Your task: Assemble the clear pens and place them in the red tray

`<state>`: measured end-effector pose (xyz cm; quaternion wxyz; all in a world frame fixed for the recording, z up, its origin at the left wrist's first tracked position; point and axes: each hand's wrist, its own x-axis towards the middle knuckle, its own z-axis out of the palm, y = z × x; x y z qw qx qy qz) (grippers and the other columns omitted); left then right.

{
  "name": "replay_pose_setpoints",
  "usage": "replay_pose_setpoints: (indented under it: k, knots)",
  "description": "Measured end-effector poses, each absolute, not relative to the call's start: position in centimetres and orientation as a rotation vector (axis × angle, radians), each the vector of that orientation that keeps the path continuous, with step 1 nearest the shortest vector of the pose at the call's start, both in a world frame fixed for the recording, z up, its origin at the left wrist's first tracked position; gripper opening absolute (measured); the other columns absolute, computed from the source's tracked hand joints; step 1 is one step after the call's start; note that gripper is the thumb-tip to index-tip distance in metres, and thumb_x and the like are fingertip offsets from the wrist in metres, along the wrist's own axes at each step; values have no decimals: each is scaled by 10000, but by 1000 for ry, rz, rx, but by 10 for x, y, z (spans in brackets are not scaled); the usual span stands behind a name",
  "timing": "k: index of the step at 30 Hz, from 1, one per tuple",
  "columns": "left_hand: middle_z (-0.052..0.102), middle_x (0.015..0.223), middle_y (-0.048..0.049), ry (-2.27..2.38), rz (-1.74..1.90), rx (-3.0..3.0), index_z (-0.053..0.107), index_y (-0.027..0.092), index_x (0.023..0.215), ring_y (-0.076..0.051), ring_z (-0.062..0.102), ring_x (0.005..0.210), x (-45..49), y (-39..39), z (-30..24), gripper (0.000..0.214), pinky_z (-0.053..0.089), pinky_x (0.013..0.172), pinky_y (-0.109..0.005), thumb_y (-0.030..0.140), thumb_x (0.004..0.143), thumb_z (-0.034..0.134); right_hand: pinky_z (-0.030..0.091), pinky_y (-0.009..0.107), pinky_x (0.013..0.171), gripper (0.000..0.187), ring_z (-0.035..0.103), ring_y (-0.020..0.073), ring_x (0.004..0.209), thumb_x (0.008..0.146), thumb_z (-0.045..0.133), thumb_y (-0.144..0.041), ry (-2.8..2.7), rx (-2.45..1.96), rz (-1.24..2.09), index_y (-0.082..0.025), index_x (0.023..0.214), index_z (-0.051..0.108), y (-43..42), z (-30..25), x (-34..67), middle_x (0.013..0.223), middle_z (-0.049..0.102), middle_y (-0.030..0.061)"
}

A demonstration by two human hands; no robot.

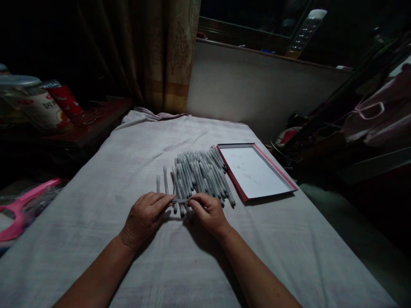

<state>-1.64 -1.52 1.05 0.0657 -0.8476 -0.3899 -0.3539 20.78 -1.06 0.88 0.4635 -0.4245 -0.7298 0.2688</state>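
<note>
Both my hands pinch one pen (181, 200) held crosswise above the cloth. My left hand (146, 216) is closed on its left end, and my right hand (210, 212) is closed on its right end. Just beyond my fingers lies a heap of clear pens with dark tips (201, 171). Apart from the heap, to its left, a single pen (165, 179) and a shorter-looking one (158, 183) lie on the cloth. My fingers hide the ends of the held pen.
A shallow red-edged box (239, 188) with a white inside sits right of the heap on the cloth-covered surface (135, 149). A lidded jar (35, 102) stands on a side table at left. Below it is a pink plastic item (27, 205). A bottle (305, 34) stands on the ledge.
</note>
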Motion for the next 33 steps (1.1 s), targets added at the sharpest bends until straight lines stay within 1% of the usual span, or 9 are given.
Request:
replay_pose_setpoints:
  k: [4,7,10,13,16,21,27,30,33]
  knots:
    - [718,874,-55,-1218,-1075,-2624,673,178,1115,-181,639,770,-15,-14,9,266,494,700,-301,323,995,485,531,274,702,144,703,174,757,895,588,-183,-1848,-979,517,-198,921,729,-9,7,212,829,761,56]
    - [718,848,-41,-1244,-1049,-2662,673,181,1105,-174,643,750,-15,-14,9,264,498,694,-299,323,1000,476,546,307,764,198,711,192,833,899,571,-150,-1896,-905,433,-198,1012,726,-8,6,215,899,771,75]
    - [720,849,-41,-1269,-1039,-2664,676,189,1101,-176,646,748,-15,-14,9,278,501,690,-302,335,1005,460,548,292,744,237,711,182,797,891,609,-207,-1891,-964,483,-191,1107,706,-8,6,215,908,771,75]
    - [719,849,-40,-1289,-1017,-2669,678,196,1104,-176,647,747,-15,-14,10,285,504,690,-303,346,1005,456,518,259,655,181,691,165,685,918,579,-275,-1879,-1099,542,-189,927,737,-10,7,214,772,751,54]
    - [718,840,-40,-1278,-998,-2668,674,185,1099,-178,647,743,-15,-14,12,275,502,691,-303,334,1004,463,485,253,614,293,669,161,630,949,512,-267,-1862,-1162,570,-192,751,716,-11,9,212,674,716,48]
    - [722,847,-42,-1279,-1006,-2668,673,183,1104,-176,643,750,-15,-15,13,270,497,695,-303,320,1006,462,485,251,630,204,665,159,662,913,545,-252,-1825,-1129,613,-190,823,717,-12,12,211,741,731,51]
    - [721,869,-42,-1292,-972,-2698,668,203,1135,-177,636,763,-13,-16,10,276,486,705,-314,337,1004,465,470,236,603,236,638,144,610,911,555,-267,-1803,-1170,665,-195,740,699,-11,11,211,661,691,24]
    - [715,858,-40,-1309,-959,-2706,673,203,1130,-175,634,763,-14,-15,9,272,485,706,-311,336,1001,474,507,251,673,151,666,155,692,880,586,-231,-1816,-1122,660,-194,840,726,-10,10,213,775,735,41]
    - [712,850,-38,-1325,-950,-2702,673,197,1119,-178,636,760,-15,-14,7,280,488,710,-312,350,1005,469,531,277,739,176,687,168,779,862,582,-189,-1830,-1072,650,-195,948,735,-10,8,214,880,756,62]
